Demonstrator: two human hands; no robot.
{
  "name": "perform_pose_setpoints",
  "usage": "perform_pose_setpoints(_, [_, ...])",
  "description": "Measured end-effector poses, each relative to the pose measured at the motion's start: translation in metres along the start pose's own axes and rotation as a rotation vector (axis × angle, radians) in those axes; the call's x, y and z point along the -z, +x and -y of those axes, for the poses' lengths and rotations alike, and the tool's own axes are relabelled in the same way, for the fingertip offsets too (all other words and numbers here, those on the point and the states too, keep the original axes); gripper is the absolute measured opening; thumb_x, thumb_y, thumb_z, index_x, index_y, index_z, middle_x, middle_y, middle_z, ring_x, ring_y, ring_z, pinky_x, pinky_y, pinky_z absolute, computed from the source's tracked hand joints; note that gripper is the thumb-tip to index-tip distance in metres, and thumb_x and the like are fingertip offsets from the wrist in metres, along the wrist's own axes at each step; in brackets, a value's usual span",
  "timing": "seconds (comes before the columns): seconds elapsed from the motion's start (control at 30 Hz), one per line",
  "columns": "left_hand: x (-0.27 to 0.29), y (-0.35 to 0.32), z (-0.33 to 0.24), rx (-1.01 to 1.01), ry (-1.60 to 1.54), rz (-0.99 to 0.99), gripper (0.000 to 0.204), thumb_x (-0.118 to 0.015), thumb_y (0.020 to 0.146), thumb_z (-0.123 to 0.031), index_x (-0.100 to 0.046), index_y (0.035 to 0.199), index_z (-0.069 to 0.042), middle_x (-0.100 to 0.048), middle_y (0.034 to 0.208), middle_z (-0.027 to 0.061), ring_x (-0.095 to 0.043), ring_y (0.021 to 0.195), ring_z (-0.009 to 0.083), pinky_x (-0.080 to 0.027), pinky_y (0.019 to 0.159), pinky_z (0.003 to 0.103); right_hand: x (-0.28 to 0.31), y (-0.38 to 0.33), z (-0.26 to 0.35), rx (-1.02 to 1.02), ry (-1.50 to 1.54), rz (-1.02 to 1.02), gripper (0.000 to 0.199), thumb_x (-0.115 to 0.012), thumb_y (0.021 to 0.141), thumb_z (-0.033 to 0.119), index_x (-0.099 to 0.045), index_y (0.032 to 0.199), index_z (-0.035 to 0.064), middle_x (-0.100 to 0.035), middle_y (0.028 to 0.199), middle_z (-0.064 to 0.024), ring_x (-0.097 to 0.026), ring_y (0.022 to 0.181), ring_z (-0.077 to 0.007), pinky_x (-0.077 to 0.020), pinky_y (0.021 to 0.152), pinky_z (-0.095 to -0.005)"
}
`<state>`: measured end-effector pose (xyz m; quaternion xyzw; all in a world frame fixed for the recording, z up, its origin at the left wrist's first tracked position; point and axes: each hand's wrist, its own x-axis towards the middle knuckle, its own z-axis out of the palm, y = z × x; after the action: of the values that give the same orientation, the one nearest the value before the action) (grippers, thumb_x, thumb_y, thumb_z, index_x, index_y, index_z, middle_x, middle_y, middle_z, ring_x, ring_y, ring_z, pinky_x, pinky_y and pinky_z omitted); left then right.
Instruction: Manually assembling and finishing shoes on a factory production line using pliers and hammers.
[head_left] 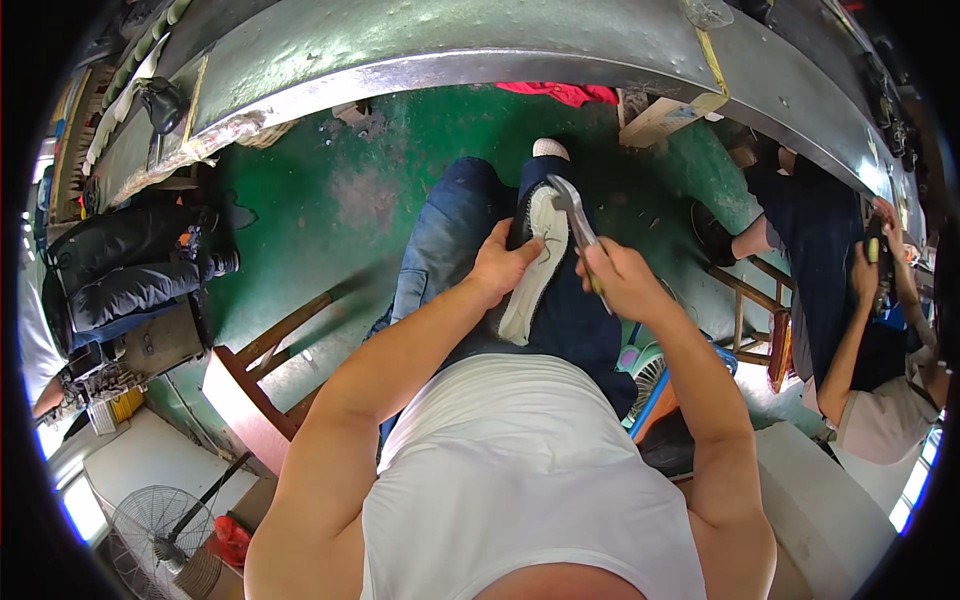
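Head view: hands grip shoe [530,270] and pliers [575,222] (stool [262,385] left).

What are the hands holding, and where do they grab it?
The left hand grips the shoe at its side edge. The right hand holds pliers by the handles.

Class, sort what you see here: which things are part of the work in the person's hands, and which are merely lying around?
In use:
- left hand steadying the shoe on the lap
- right hand gripping pliers at the shoe's edge

Lying about:
- floor fan
- wooden stool
- red cloth
- black jacket
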<state>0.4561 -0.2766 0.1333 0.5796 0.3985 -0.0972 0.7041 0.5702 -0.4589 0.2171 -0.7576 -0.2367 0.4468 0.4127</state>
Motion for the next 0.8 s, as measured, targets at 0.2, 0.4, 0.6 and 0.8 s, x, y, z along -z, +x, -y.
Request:
perform_pose_setpoints(0.2, [0.007, 0.006, -0.005, 0.078, 0.165, 0.064, 0.082, -0.076, 0.083, -0.027, -0.035, 0.147, 0.002, -0.058, 0.13, 0.0185, -0.057, 0.118, 0.026, -0.047, 0.1, 0.035, 0.001, 0.013, 0.001, 0.015, -0.473, 0.059, 0.038, -0.05, 0.099, 0.03, -0.061, 0.088, -0.0044, -0.065, 0.08, -0.0257, -0.065, 0.081, -0.0418, -0.05, 0.073, -0.0453])
perform_pose_setpoints(0.4, [0.03, 0.02, -0.014, 0.342, 0.113, 0.244, 0.101, -0.079, 0.081, -0.037, -0.019, 0.156, -0.008, -0.052, 0.141, 0.012, -0.052, 0.126, 0.0274, -0.035, 0.103, 0.053, -0.003, -0.036, 0.0, -0.16, -0.431, 0.364, 0.028, -0.061, 0.091, 0.022, -0.061, 0.094, -0.0057, -0.067, 0.09, -0.026, -0.065, 0.089, -0.0436, -0.0507, 0.081, -0.0483])
perform_pose_setpoints(0.6, [0.028, 0.01, -0.022, 0.314, 0.14, 0.235, 0.1, -0.078, 0.082, -0.041, -0.019, 0.155, -0.008, -0.054, 0.139, 0.0116, -0.051, 0.126, 0.0274, -0.032, 0.103, 0.057, -0.035, -0.037, 0.008, 0.085, -0.852, 0.235, 0.033, -0.062, 0.091, 0.02, -0.056, 0.116, -0.0009, -0.065, 0.099, -0.0206, -0.065, 0.091, -0.0388, -0.0529, 0.077, -0.0456])
perform_pose_setpoints(0.8, [0.027, 0.022, 0.008, 0.157, 0.264, 0.219, 0.1, -0.077, 0.083, -0.041, -0.017, 0.155, -0.006, -0.055, 0.136, 0.0161, -0.05, 0.126, 0.0275, -0.038, 0.104, 0.048, -0.053, -0.068, -0.045, 0.226, -0.583, -0.021, 0.032, -0.064, 0.091, 0.024, -0.056, 0.112, 0.0021, -0.065, 0.097, -0.017, -0.066, 0.087, -0.0377, -0.0534, 0.076, -0.0454])
